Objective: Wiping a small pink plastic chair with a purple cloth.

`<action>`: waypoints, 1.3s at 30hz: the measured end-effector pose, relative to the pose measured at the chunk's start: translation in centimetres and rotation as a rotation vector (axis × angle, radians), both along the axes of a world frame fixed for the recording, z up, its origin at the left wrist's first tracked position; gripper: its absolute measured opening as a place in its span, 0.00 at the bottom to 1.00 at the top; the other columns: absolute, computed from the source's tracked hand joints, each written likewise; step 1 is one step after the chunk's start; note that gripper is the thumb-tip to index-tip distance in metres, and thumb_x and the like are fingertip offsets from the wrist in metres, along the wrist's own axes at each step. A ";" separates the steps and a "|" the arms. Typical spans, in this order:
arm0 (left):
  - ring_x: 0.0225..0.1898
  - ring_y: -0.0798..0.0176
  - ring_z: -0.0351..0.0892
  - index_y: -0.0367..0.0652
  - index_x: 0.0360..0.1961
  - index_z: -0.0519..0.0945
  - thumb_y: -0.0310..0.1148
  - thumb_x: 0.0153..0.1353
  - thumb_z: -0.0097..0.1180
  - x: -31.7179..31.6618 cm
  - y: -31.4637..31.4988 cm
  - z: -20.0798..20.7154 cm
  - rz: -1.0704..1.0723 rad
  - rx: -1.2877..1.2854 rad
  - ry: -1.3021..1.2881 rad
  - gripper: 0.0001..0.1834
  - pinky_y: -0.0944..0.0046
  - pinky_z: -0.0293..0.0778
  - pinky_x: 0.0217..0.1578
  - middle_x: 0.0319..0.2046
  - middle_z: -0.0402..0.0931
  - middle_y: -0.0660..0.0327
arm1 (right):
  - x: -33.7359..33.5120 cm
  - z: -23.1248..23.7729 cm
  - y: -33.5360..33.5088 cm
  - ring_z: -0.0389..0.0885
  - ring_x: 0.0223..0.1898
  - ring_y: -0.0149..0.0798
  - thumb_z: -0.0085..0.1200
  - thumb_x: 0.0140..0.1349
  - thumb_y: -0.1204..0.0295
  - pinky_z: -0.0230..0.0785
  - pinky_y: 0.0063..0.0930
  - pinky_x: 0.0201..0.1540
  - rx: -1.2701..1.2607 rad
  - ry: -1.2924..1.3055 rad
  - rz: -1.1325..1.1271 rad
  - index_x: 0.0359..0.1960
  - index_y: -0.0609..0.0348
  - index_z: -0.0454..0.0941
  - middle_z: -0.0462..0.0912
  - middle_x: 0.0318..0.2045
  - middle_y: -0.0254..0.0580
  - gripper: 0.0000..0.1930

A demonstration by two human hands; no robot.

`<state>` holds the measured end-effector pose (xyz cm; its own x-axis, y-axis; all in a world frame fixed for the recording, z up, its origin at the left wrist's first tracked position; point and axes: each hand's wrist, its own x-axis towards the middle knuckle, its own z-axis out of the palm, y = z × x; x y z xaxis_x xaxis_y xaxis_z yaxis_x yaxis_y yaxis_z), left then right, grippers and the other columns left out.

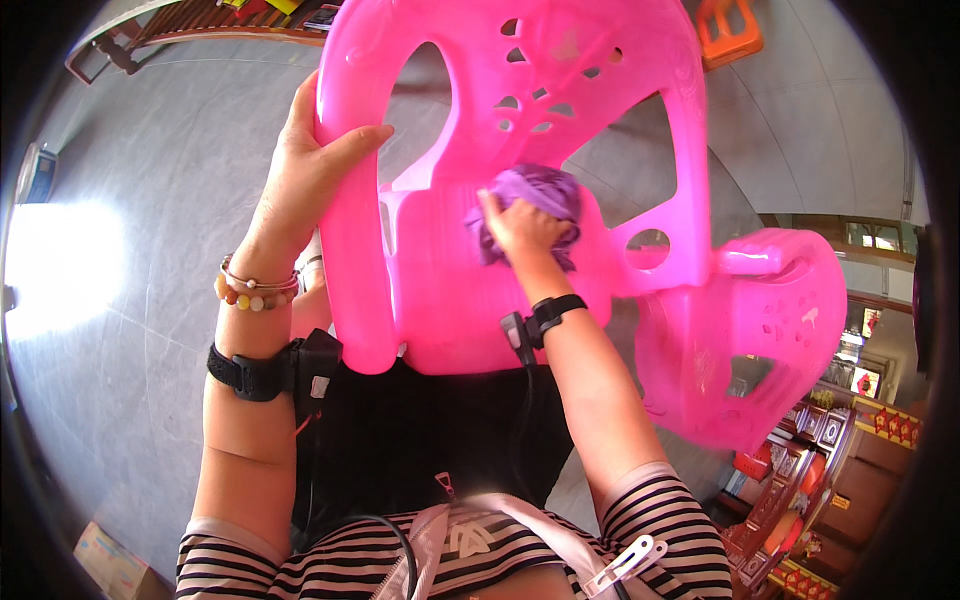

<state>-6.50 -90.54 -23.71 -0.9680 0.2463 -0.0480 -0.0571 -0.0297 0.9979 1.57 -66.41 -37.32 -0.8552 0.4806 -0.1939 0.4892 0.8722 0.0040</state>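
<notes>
Apparently wiping pink chair (635,60) before striped top (335,562). Holding purple cloth (545,185) on seat (450,300) in curled right fingers (540,230); clasping side frame (352,240) in wrapped left fingers (355,148). Next: brace frame, shift cloth.

Smooth grey tiled floor (160,350) with furniture toward its edges

Thin seams cross the floor, and glare whitens the view toward 9 o'clock. An orange plastic furniture piece with a cut-out (740,50) stands on it between 1 and 2 o'clock, partly in view. A brown slatted wooden bench (200,25) stands between 10 and 11. A pale rectangular box (112,560) sits near 8, cut off by the dark rim.
</notes>
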 end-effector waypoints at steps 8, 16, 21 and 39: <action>0.38 0.71 0.76 0.40 0.63 0.64 0.32 0.55 0.67 -0.1 0.5 -0.3 -0.051 0.051 0.006 0.37 0.69 0.75 0.36 0.41 0.76 0.62 | 8.3 -0.2 -4.7 0.62 0.64 0.58 0.59 0.51 0.44 0.46 0.66 0.63 -0.375 0.202 0.813 0.56 0.47 0.74 0.69 0.60 0.54 0.33; 0.37 0.69 0.77 0.38 0.63 0.63 0.33 0.55 0.67 -0.4 0.2 -0.7 -0.068 0.036 0.061 0.37 0.68 0.76 0.36 0.40 0.76 0.61 | 9.6 2.6 14.4 0.47 0.73 0.51 0.58 0.46 0.34 0.31 0.69 0.69 0.111 -0.266 0.578 0.71 0.40 0.56 0.50 0.73 0.45 0.51; 0.36 0.70 0.77 0.39 0.63 0.64 0.34 0.56 0.66 0.2 0.1 -0.2 -0.028 -0.035 0.057 0.36 0.68 0.76 0.36 0.40 0.76 0.62 | 5.0 2.1 8.4 0.59 0.68 0.55 0.55 0.52 0.38 0.38 0.57 0.72 0.077 -0.198 0.247 0.64 0.43 0.69 0.64 0.68 0.46 0.40; 0.41 0.69 0.76 0.38 0.64 0.62 0.34 0.55 0.68 -0.4 0.5 -0.2 -0.055 0.024 0.022 0.39 0.67 0.75 0.40 0.42 0.75 0.60 | 3.7 -3.6 0.9 0.63 0.66 0.52 0.49 0.61 0.44 0.47 0.58 0.68 -0.185 0.394 0.680 0.57 0.57 0.73 0.70 0.62 0.49 0.32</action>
<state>-6.86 -90.05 -23.94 -0.9536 0.3005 -0.0202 -0.0373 -0.0510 0.9980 5.25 -65.51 -40.93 -0.9711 -0.1795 0.1573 -0.2130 0.9492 -0.2316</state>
